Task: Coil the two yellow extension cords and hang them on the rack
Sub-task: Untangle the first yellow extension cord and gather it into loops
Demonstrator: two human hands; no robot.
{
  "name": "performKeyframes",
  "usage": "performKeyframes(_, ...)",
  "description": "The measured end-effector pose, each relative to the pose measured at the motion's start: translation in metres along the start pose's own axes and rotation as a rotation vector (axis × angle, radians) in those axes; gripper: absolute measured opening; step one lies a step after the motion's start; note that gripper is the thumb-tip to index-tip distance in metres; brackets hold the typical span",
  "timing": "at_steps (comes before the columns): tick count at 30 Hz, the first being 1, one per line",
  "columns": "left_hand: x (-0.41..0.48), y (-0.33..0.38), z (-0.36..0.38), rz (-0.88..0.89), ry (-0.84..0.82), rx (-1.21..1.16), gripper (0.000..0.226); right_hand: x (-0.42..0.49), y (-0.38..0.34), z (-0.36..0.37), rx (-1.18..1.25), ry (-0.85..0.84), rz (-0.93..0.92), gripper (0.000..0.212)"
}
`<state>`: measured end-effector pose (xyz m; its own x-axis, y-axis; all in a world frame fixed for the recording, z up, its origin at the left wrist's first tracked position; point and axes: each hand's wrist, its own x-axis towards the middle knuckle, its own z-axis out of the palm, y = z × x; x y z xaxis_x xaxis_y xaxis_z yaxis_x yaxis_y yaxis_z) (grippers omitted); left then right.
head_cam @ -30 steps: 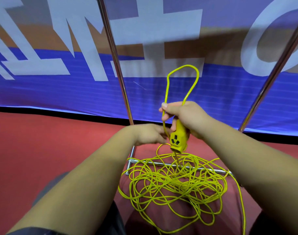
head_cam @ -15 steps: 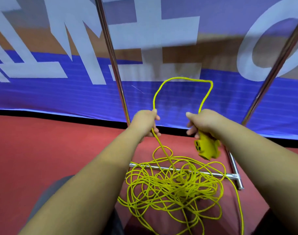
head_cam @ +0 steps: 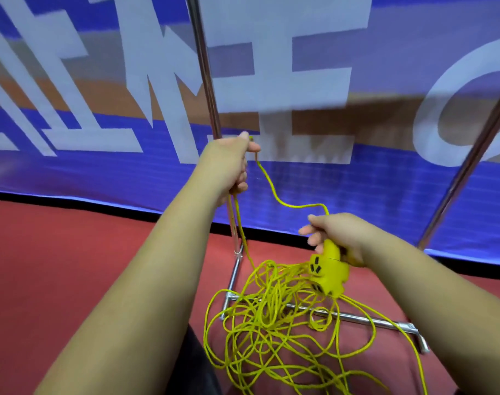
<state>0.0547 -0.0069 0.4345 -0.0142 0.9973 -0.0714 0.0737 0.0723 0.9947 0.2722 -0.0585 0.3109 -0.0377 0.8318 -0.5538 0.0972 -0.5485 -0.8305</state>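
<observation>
A yellow extension cord (head_cam: 274,332) lies in a loose tangle on the red floor, over the base bar of a chrome rack (head_cam: 354,319). My right hand (head_cam: 340,238) grips the cord's yellow socket block (head_cam: 328,270) low on the right. My left hand (head_cam: 228,163) is raised higher on the left and pinches the cord. A slack stretch of cord (head_cam: 277,195) runs between the two hands, and another length drops from the left hand to the tangle. I see only one cord clearly.
The rack's left upright (head_cam: 206,81) rises just behind my left hand, and its right upright (head_cam: 471,163) leans at the right edge. A blue banner with large white letters (head_cam: 100,172) hangs behind. Red floor (head_cam: 57,252) spreads to the left. Dark trousers (head_cam: 197,363) show below.
My left hand has risen and pulled the cord up and to the left. My right hand has dropped with the socket block. The loop between them has flattened into a slack span.
</observation>
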Motion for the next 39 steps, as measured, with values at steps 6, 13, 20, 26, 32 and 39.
performKeyframes(6,-0.013,-0.060,0.027,-0.202,-0.148,-0.461,0.021,-0.007,0.008,0.015,-0.254,-0.196,-0.255,0.029)
performKeyframes(13,-0.008,-0.077,0.025,-0.248,-0.190,-0.595,0.021,-0.010,0.021,0.039,-0.365,-0.049,-0.346,0.015)
performKeyframes(20,-0.005,-0.111,0.024,-0.237,-0.286,0.195,0.029,-0.020,0.009,0.024,-0.245,0.077,-0.366,0.023)
performKeyframes(26,0.006,-0.157,0.026,-0.038,-0.812,0.770,0.037,-0.030,-0.005,0.017,-0.028,0.049,-0.487,0.020)
performKeyframes(32,0.012,-0.174,0.038,0.047,-0.704,0.824,0.013,-0.022,-0.012,0.000,0.250,0.079,-0.519,0.021)
performKeyframes(39,0.009,-0.112,0.059,-0.008,-0.297,0.225,0.013,-0.017,0.009,-0.010,-0.586,0.199,-0.233,0.029)
